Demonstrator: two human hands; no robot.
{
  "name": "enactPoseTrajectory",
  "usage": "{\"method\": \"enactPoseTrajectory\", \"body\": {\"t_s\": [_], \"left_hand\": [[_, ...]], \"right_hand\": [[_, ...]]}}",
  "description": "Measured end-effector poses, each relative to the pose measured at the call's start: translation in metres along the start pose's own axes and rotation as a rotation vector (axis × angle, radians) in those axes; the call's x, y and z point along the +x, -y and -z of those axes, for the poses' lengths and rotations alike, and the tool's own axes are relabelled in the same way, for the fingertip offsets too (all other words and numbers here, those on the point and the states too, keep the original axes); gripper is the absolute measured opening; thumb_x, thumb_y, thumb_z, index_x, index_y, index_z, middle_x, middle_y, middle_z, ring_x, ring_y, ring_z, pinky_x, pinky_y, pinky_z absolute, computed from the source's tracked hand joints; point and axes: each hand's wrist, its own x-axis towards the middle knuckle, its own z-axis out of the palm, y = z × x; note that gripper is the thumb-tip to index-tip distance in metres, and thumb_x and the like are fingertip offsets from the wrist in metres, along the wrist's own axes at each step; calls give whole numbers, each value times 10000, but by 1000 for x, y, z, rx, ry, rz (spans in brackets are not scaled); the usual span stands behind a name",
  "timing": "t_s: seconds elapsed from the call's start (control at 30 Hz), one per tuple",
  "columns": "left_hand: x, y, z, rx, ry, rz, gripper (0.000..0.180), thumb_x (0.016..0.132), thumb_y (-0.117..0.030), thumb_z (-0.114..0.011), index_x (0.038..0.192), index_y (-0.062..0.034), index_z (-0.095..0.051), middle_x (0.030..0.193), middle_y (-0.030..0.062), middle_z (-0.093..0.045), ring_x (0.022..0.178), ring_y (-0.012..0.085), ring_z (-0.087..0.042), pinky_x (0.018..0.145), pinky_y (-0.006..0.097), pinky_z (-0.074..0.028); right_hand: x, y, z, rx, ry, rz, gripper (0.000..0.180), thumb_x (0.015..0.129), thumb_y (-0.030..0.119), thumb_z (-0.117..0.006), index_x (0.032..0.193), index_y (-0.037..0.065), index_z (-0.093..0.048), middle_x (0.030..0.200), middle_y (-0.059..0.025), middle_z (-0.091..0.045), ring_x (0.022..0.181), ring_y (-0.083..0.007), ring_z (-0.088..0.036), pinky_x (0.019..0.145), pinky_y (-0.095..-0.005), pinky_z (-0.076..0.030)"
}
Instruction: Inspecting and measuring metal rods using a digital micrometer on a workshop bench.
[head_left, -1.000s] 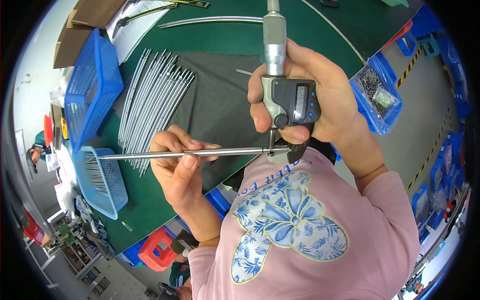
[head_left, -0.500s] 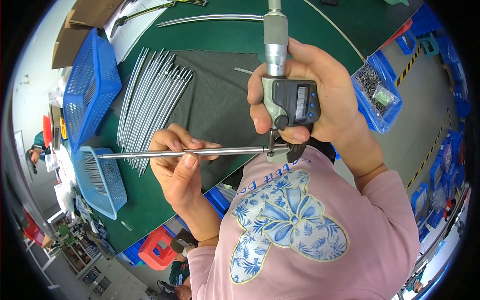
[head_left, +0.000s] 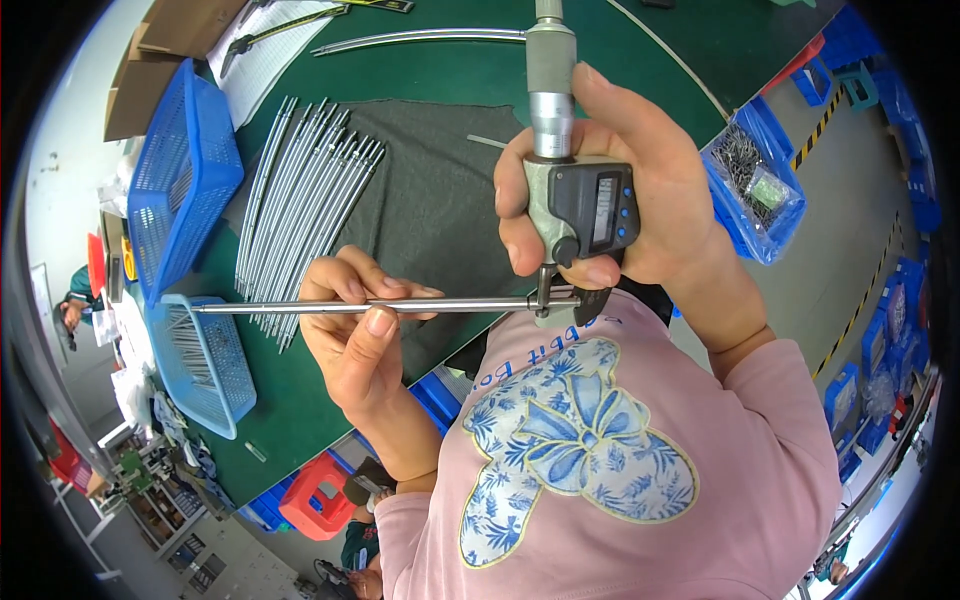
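Note:
My left hand [head_left: 355,320] pinches a slim steel rod [head_left: 455,304] between thumb and fingers, holding it nearly level. The rod's right end lies in the jaws of a digital micrometer [head_left: 552,195]. Around the micrometer's body my right hand [head_left: 650,180] is closed, thumb up beside the barrel and fingertips along the frame; the display and buttons face up. To the left, many similar steel rods [head_left: 310,215] lie side by side in a slanting row on a dark cloth [head_left: 440,200].
Two blue baskets, a deeper one [head_left: 190,190] and a lighter one [head_left: 235,365] with rods, stand on the left of the green table [head_left: 285,420]. A caliper [head_left: 270,38] lies on paper at the back. Right of me is a blue bin [head_left: 785,235] of small metal parts.
The right thumb has shifted slightly up along the micrometer's barrel. The rod stays in the jaws, and the left hand is almost still.

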Motion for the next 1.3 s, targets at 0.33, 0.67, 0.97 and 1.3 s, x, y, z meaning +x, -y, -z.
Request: {"method": "enactPoseTrajectory", "body": {"t_s": [0.33, 0.67, 0.97, 1.3], "left_hand": [[-1, -1, 5, -9, 39, 24, 272, 725, -29, -565, 865, -31, -332, 813, 118, -416, 720, 263, -580, 631, 320, -520], [-1, -2, 4, -57, 46, 28, 261, 732, -15, -557, 865, -33, -333, 828, 117, -423, 762, 267, -576, 646, 323, -527], [-2, -2, 4, -92, 59, 36, 273, 721, -9, -567, 862, -39, -336, 826, 113, -424, 765, 260, -571, 666, 315, -519], [0, -1, 3, -66, 21, 36, 269, 719, -10, -567, 861, -33, -340, 826, 116, -420, 711, 251, -574, 656, 289, -516]], "right_hand": [[1, -2, -1, 83, -5, 2, 555, 820, 482, -427, 748, -50, -569, 615, -202, -575, 290, -140, -430, 288, -205, -353], [0, 0, -2, 9, -17, -26, 699, 842, 555, -247, 810, -69, -559, 658, -239, -568, 324, -155, -439, 286, -200, -345], [0, -5, 1, 123, -11, -26, 571, 822, 487, -404, 766, -62, -551, 635, -220, -572, 298, -156, -436, 291, -216, -354], [0, -3, 3, 59, -15, -52, 679, 841, 554, -268, 798, -62, -552, 645, -237, -567, 325, -158, -454, 287, -205, -358]]}}
